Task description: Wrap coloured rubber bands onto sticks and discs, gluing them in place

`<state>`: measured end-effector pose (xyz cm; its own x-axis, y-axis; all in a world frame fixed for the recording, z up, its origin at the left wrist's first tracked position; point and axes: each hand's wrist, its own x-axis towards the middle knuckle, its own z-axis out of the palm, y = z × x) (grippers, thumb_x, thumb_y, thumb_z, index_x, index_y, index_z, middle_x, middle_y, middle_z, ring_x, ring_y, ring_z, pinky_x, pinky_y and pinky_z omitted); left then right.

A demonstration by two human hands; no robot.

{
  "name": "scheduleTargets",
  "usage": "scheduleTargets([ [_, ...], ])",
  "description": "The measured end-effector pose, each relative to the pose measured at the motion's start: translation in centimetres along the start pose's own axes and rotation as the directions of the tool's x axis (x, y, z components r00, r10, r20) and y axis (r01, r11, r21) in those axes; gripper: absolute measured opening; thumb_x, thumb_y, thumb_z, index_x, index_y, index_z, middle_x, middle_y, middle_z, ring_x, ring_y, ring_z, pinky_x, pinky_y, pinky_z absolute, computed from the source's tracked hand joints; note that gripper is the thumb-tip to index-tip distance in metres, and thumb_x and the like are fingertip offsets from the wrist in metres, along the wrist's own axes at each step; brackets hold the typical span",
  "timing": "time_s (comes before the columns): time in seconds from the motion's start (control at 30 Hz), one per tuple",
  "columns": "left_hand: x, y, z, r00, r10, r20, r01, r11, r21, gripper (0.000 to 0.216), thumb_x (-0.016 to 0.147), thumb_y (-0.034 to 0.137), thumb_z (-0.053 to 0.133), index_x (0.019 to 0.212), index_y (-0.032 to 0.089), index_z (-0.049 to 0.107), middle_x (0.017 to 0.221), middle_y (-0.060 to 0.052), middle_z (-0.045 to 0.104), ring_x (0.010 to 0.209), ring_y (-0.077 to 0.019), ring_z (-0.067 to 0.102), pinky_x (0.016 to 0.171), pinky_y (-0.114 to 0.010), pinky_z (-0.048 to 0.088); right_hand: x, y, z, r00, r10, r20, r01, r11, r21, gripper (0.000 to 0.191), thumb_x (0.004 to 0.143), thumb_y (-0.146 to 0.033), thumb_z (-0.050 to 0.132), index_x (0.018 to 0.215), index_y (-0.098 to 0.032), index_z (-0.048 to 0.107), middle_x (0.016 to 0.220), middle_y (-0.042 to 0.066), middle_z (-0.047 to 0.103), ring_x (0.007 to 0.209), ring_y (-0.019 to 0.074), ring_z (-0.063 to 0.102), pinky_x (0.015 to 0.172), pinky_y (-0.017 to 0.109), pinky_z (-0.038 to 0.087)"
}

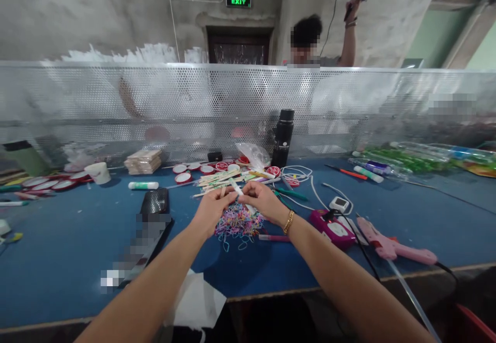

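Observation:
My right hand (265, 201), with a gold bracelet at the wrist, pinches a slim white tube (237, 188) that slants down to the right. Close beside it my left hand (213, 207) has its fingers closed; its fingertips meet the tube's left side, and a short pale piece shows between them, too small to name. Beneath both hands lies a heap of small multicoloured rubber bands (238, 225). Just beyond the hands is a loose pile of wooden sticks (211, 182). A pink-purple pen (273, 238) rests right of the heap.
On the blue table (248, 276) stand a black bottle (283, 139) and a paper cup (98, 173). A phone (145, 245) lies left; a purple box (332, 228) and pink glue gun (391, 242) lie right. Behind the perforated screen (174, 90), another person raises a tool.

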<state>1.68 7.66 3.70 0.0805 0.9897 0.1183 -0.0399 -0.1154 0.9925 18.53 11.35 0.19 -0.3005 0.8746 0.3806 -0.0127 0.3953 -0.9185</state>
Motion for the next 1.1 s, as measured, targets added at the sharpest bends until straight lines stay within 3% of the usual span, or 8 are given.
scheduleTargets([
  [0.1,0.1,-0.4,-0.2,0.996,-0.015,0.085,0.019,0.999,-0.039,0.046,0.063,0.046,0.081,0.058,0.018,0.045,0.053,0.007,0.036,0.048,-0.0052,0.026,0.046,-0.023,0.015,-0.6,-0.7,1.1,0.998,0.046,0.047,-0.051,0.991,0.120,0.044,0.064,-0.048,0.082,0.078,-0.020,0.050,0.063,-0.007,0.057,0.052,0.0081,0.050,0.052,0.022,0.039],
  [0.23,0.4,-0.5,-0.4,0.994,0.026,0.104,-0.020,0.998,-0.059,0.048,0.064,0.048,0.081,0.059,0.017,0.044,0.052,0.008,0.033,0.046,-0.0042,0.024,0.045,-0.022,0.015,-1.1,-1.5,1.7,0.988,0.124,0.090,-0.142,0.961,0.237,0.045,0.070,-0.056,0.076,0.076,-0.021,0.048,0.060,-0.007,0.057,0.045,0.0069,0.045,0.044,0.021,0.036],
  [0.47,1.0,0.2,-1.1,0.991,0.109,-0.076,-0.126,0.957,-0.261,0.039,0.062,0.039,0.084,0.063,0.016,0.052,0.056,0.007,0.038,0.048,-0.0040,0.028,0.042,-0.020,0.017,-1.3,-2.0,1.4,0.965,0.158,0.210,-0.213,0.939,0.272,0.039,0.078,-0.055,0.067,0.088,-0.019,0.057,0.055,-0.010,0.047,0.040,0.0036,0.030,0.039,0.018,0.024],
  [0.63,1.4,1.0,-2.2,0.970,0.059,-0.238,-0.156,0.897,-0.414,0.033,0.062,0.033,0.085,0.082,0.016,0.065,0.062,0.006,0.045,0.051,-0.0031,0.037,0.039,-0.015,0.020,-0.6,-1.6,-0.4,0.994,0.112,-0.019,-0.112,0.993,0.037,0.034,0.082,-0.053,0.061,0.078,-0.019,0.056,0.052,-0.008,0.049,0.042,0.0061,0.036,0.043,0.020,0.028],
  [0.73,1.3,0.8,-1.9,0.985,-0.038,-0.168,-0.037,0.907,-0.420,0.035,0.059,0.030,0.087,0.080,0.014,0.064,0.069,0.003,0.054,0.052,-0.0024,0.044,0.038,-0.012,0.023,-0.6,-1.5,-0.6,0.989,-0.056,-0.135,0.033,0.986,-0.165,0.035,0.088,-0.054,0.054,0.084,-0.020,0.059,0.059,-0.005,0.053,0.050,0.0091,0.045,0.050,0.022,0.036],
  [0.87,0.8,0.2,-0.9,0.995,-0.103,-0.006,0.094,0.928,-0.361,0.036,0.058,0.032,0.087,0.073,0.013,0.061,0.068,0.002,0.058,0.051,-0.0030,0.047,0.037,-0.012,0.025,-1.2,-1.8,0.9,0.980,-0.193,-0.048,0.171,0.939,-0.300,0.038,0.082,-0.048,0.066,0.109,-0.022,0.058,0.074,-0.003,0.060,0.065,0.0129,0.055,0.062,0.025,0.042],
  [0.97,0.5,0.1,-0.5,0.992,-0.127,0.019,0.126,0.934,-0.335,0.038,0.056,0.031,0.088,0.071,0.013,0.059,0.068,0.001,0.059,0.049,-0.0022,0.046,0.037,-0.012,0.023,-1.4,-1.8,1.7,0.978,-0.197,-0.067,0.169,0.941,-0.294,0.025,0.084,-0.043,0.064,0.096,-0.022,0.060,0.070,-0.003,0.060,0.062,0.0129,0.054,0.060,0.025,0.043],
  [1.1,0.5,0.4,-0.7,0.996,-0.072,-0.057,0.050,0.947,-0.319,0.040,0.059,0.035,0.086,0.084,0.016,0.062,0.070,0.003,0.060,0.049,-0.0029,0.047,0.038,-0.013,0.020,-1.1,-1.2,1.4,0.983,-0.129,-0.134,0.110,0.984,-0.140,0.022,0.083,-0.043,0.063,0.085,-0.021,0.061,0.063,-0.003,0.059,0.053,0.0114,0.052,0.053,0.024,0.043],
])
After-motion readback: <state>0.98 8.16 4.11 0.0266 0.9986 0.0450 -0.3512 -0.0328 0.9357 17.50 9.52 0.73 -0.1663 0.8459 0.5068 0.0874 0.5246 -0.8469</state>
